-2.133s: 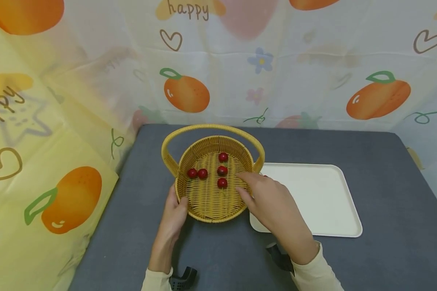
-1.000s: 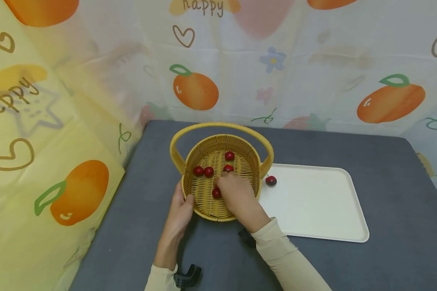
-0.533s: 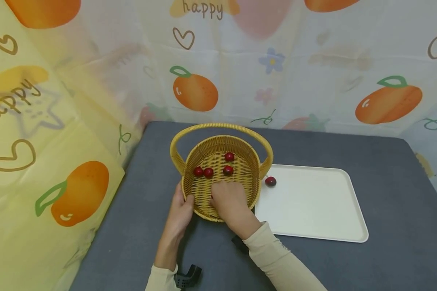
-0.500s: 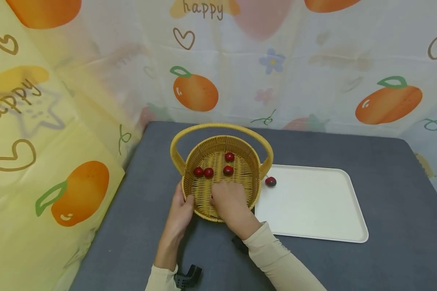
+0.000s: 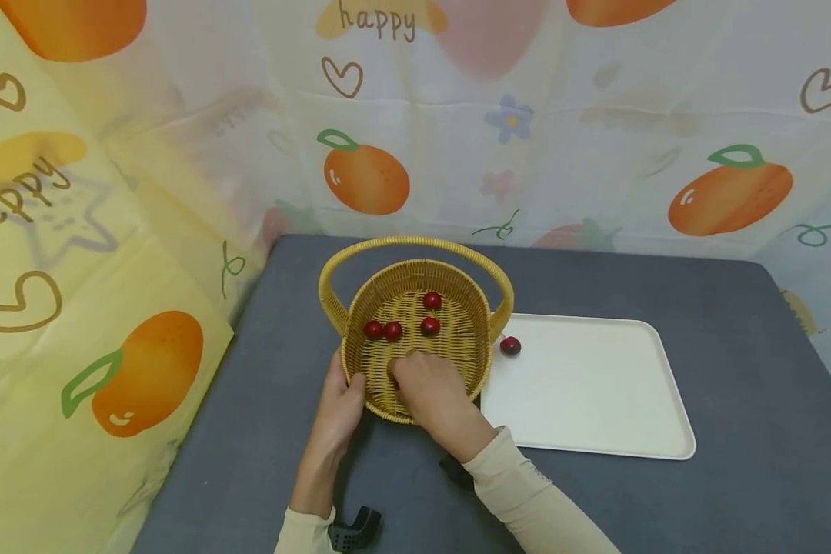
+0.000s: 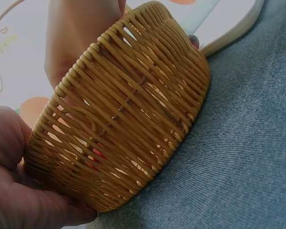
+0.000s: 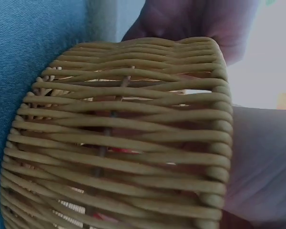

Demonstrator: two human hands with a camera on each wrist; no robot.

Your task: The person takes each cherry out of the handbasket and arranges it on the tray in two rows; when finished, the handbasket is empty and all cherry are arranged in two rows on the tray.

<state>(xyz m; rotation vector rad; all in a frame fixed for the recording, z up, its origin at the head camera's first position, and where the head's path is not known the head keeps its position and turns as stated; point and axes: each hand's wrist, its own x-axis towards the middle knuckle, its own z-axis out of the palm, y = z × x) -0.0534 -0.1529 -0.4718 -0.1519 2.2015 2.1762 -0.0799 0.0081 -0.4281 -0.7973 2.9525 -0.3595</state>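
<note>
A round yellow wicker basket point(image 5: 402, 281) with an arched handle stands tilted toward me in the head view. My left hand point(image 5: 339, 400) grips its left rim, thumb over the edge; the left wrist view has this hand point(image 6: 24, 191) beside the woven wall point(image 6: 119, 105). Inside lie several dark red cherries: a pair point(image 5: 383, 331) side by side at left and two in a column, the lower cherry point(image 5: 430, 326) nearer my right hand point(image 5: 432, 388). That hand reaches into the basket's front, fingers curled over another cherry, hidden from above; red point(image 6: 97, 153) glints through the weave.
A white rectangular tray point(image 5: 589, 385) lies right of the basket, partly behind it. One cherry point(image 5: 510, 346) with a stem rests near the tray's left edge. The table has a grey cloth point(image 5: 741, 346); a fruit-printed curtain point(image 5: 561, 115) hangs behind and at left.
My right hand has gone from the basket's right edge into its front part, shifting the lowest cherry toward me and left. My left hand keeps its grip. The tray's cherry has come into view.
</note>
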